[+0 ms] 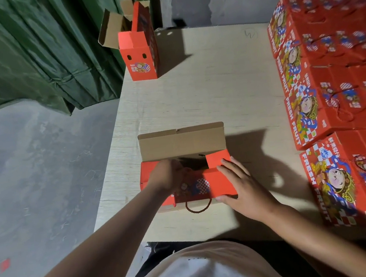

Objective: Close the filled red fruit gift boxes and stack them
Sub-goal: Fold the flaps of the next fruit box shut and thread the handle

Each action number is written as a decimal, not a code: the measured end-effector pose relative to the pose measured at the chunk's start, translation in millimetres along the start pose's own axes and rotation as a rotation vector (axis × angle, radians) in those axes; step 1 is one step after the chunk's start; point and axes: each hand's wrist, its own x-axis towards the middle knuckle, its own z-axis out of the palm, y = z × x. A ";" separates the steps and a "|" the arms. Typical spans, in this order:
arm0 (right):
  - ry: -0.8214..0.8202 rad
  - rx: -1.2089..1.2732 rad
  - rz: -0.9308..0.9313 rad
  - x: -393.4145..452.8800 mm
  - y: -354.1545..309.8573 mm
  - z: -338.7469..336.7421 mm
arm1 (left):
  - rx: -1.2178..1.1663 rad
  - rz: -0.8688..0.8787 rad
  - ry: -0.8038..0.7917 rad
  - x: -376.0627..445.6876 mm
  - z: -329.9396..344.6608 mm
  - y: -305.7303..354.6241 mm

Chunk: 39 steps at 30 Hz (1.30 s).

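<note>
Red gift box sits on the desk near its front edge, directly in front of the person. Not closed: the rear brown cardboard flap stands upright, the two side flaps are folded inward, and a dark gap is open between them. The front printed panel tilts toward the person, with a red rope handle hanging below it.

Left hand is over the left side flap at the opening, fingers curled down at the gap; cannot tell whether it grips anything, the picture is blurred there. Right hand lies flat, fingers spread, pressing the right flap and the box's right front corner.

Around it:
- Stack of closed red boxes along the right edge of the desk, in a row running front to back, printed "FRESH FRUIT", rope handles on top. The nearest one stands just beside the right forearm, apart from the working box.
- One more open red box stands upright at the far left corner of the desk, flaps up, well apart from the hands.
- Green curtain hangs left of the desk, down to a grey concrete floor.
- Small red scrap lies on the floor, lower left.

Desk surface between the working box and the stack is bare light wood, in shadow.
</note>
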 end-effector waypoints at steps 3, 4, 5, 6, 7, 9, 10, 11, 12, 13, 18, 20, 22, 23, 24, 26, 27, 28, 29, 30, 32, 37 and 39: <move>0.004 0.013 0.001 0.3 0.3 0.8 | -0.056 0.130 0.194 -18.9 -1.4 0.5; 0.004 0.012 0.001 0.4 0.6 1.5 | -0.063 0.159 0.257 -26.9 0.5 -2.9; 0.007 0.011 0.001 0.3 0.9 2.1 | -0.076 0.189 0.304 -35.8 2.6 -7.3; 0.010 0.010 0.000 0.1 1.2 2.5 | -0.101 0.224 0.319 -44.8 5.8 -12.7; 0.013 0.011 -0.005 0.2 1.5 2.8 | -0.125 0.257 0.305 -54.8 8.7 -17.8; 0.023 0.019 -0.016 0.9 2.4 2.8 | -0.101 0.370 0.256 -75.2 16.7 -28.0; 0.028 0.026 -0.022 1.7 3.1 2.7 | -0.041 0.432 0.240 -84.7 20.4 -31.5; 0.033 0.031 -0.029 2.1 3.7 2.7 | 0.011 0.482 0.228 -94.1 22.3 -33.7; 0.036 0.035 -0.034 2.5 4.3 2.8 | 0.031 0.513 0.225 -101.7 23.2 -36.4; 0.039 0.036 -0.037 2.9 4.6 2.9 | 0.015 0.517 0.218 -108.2 21.8 -38.5; 0.043 0.028 -0.059 5.2 5.4 2.9 | 0.032 0.400 0.278 -105.2 6.2 -49.0; 0.033 0.035 -0.055 5.4 4.7 2.0 | 0.151 0.277 0.282 -95.1 1.8 -51.6; 0.039 0.054 -0.055 5.2 3.1 1.5 | 0.275 0.177 0.204 -86.8 -1.4 -56.2; 0.041 0.064 -0.053 5.1 2.3 1.1 | 0.330 0.153 0.158 -83.0 -1.4 -59.5; 0.042 0.064 -0.049 5.2 1.8 0.3 | 0.381 0.143 0.121 -79.7 -0.4 -62.5; 0.045 0.039 -0.049 6.2 1.8 -1.6 | 0.435 0.143 0.099 -74.8 3.1 -66.8; 0.052 0.028 -0.053 6.9 2.2 -2.2 | 0.444 0.142 0.107 -73.4 4.0 -67.4; 0.059 0.022 -0.056 7.7 2.5 -2.6 | 0.446 0.136 0.116 -72.1 4.7 -68.0; 0.063 0.018 -0.057 8.4 2.7 -2.7 | 0.452 0.133 0.127 -70.6 5.4 -68.6; 0.065 0.012 -0.056 9.0 2.8 -2.6 | 0.459 0.131 0.133 -69.8 5.5 -68.6; 0.072 0.001 -0.059 10.0 4.1 -2.2 | 0.472 0.134 0.137 -67.8 3.8 -68.8; 0.072 0.005 -0.067 10.2 7.1 -2.9 | 0.524 0.156 0.105 -63.7 -2.5 -68.8; 0.068 0.014 -0.071 9.8 6.6 -3.9 | 0.518 0.166 0.114 -64.9 -0.8 -70.3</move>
